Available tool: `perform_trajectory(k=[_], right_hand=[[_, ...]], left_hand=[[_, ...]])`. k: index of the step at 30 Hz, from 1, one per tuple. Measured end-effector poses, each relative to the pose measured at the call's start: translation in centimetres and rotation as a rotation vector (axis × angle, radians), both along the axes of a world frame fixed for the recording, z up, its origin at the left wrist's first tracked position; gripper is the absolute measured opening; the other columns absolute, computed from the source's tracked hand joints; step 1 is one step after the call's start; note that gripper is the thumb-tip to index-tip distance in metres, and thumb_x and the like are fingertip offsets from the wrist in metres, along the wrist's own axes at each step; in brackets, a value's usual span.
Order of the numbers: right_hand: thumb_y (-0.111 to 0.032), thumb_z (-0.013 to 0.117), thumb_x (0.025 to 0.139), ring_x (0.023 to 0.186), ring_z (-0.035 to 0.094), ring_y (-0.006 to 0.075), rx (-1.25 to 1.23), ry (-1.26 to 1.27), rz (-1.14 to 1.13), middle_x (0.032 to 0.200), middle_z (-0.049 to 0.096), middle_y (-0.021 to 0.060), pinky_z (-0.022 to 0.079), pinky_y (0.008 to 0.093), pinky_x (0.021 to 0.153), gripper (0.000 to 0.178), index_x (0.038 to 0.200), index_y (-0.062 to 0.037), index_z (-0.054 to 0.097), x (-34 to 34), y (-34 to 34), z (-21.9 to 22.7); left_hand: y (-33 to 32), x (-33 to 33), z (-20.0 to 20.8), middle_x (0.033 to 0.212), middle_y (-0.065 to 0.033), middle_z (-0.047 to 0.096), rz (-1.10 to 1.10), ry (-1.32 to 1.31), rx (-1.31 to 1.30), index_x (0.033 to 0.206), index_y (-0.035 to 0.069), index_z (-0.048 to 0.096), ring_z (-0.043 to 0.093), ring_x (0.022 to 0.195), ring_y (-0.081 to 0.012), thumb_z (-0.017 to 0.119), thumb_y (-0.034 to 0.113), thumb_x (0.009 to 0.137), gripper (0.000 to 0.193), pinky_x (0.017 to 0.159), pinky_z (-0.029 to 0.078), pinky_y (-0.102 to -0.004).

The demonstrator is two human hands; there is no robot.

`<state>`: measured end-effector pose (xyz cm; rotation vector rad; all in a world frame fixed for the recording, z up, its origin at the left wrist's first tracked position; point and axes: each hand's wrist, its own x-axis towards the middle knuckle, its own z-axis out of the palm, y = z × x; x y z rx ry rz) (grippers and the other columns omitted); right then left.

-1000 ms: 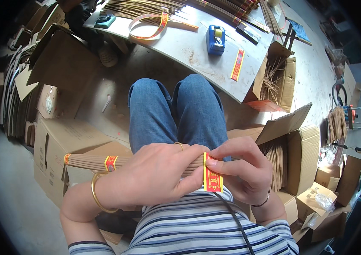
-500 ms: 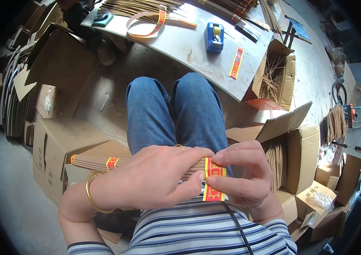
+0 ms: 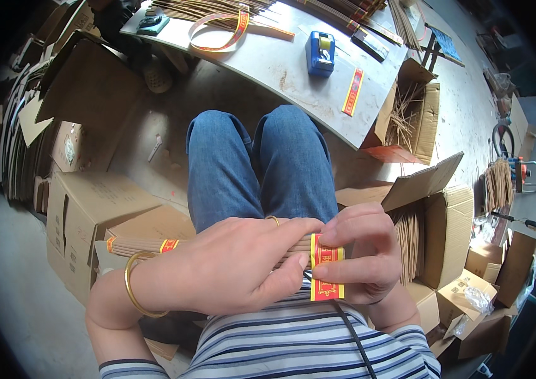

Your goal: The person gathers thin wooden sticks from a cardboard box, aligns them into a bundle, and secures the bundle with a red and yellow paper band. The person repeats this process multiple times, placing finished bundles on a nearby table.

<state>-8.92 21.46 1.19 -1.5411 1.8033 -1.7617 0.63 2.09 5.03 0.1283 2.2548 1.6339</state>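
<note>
My left hand (image 3: 230,262), with a gold bangle at the wrist, is closed around a bundle of thin brown incense sticks (image 3: 141,246). The bundle lies crosswise above my lap, with red-and-yellow bands toward its left end. At its right end a red-and-yellow paper label (image 3: 327,287) lies across the sticks and hangs below them. My right hand (image 3: 369,252) pinches this label with its fingers, one at the top edge and one lower down. The thumb of my left hand is beside the label's left edge. The label's underside is hidden.
Ahead is a white table (image 3: 268,76) with a blue tape dispenser (image 3: 321,55), a loose red-and-yellow strip (image 3: 353,91), a curled strip (image 3: 239,31) and incense sticks. Open cardboard boxes with sticks (image 3: 410,246) stand at the right. A closed carton (image 3: 100,205) stands at the left.
Both hands, the bundle and the label have shifted slightly to the right. My grip on the sticks and the pinch on the label look much the same.
</note>
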Motion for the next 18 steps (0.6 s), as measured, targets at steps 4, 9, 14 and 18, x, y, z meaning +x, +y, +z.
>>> perform_trajectory(k=[4,9,14,18], right_hand=[[-0.007,0.070,0.069,0.090,0.058,0.0220,0.018,0.038,0.005,0.102,0.059,0.0067,0.046,0.0318,0.077,0.022,0.090,-0.0124,0.073,-0.4,-0.1,0.2],[-0.008,0.071,0.070,0.090,0.058,0.0220,0.043,0.059,0.031,0.102,0.059,0.0066,0.046,0.0326,0.076,0.020,0.089,-0.0127,0.074,-1.1,-0.1,0.1],[-0.008,0.069,0.073,0.090,0.058,0.0223,0.018,0.002,0.056,0.102,0.060,0.0066,0.047,0.0331,0.078,0.016,0.088,-0.0121,0.074,-1.0,-0.3,0.2],[-0.009,0.069,0.075,0.090,0.058,0.0228,0.002,-0.017,0.087,0.103,0.059,0.0070,0.047,0.0329,0.079,0.016,0.089,-0.0119,0.074,-1.2,-0.5,0.3]], left_hand=[[0.0,-0.1,-0.2,0.092,-0.0228,0.064,0.013,0.009,0.009,0.120,0.000,0.049,0.062,0.085,-0.0407,0.047,0.024,0.091,0.038,0.075,0.049,-0.0479],[0.0,-0.3,-0.2,0.090,-0.0223,0.064,0.025,0.007,0.013,0.117,0.001,0.051,0.062,0.083,-0.0407,0.047,0.024,0.091,0.036,0.073,0.050,-0.0477],[0.0,-0.5,-0.1,0.082,-0.0208,0.063,0.016,-0.022,0.000,0.113,0.001,0.052,0.061,0.077,-0.0402,0.047,0.026,0.092,0.033,0.069,0.048,-0.0484],[0.0,-0.5,-0.4,0.075,-0.0190,0.061,0.035,0.023,0.016,0.106,0.003,0.053,0.060,0.070,-0.0396,0.044,0.029,0.096,0.029,0.063,0.047,-0.0480]])
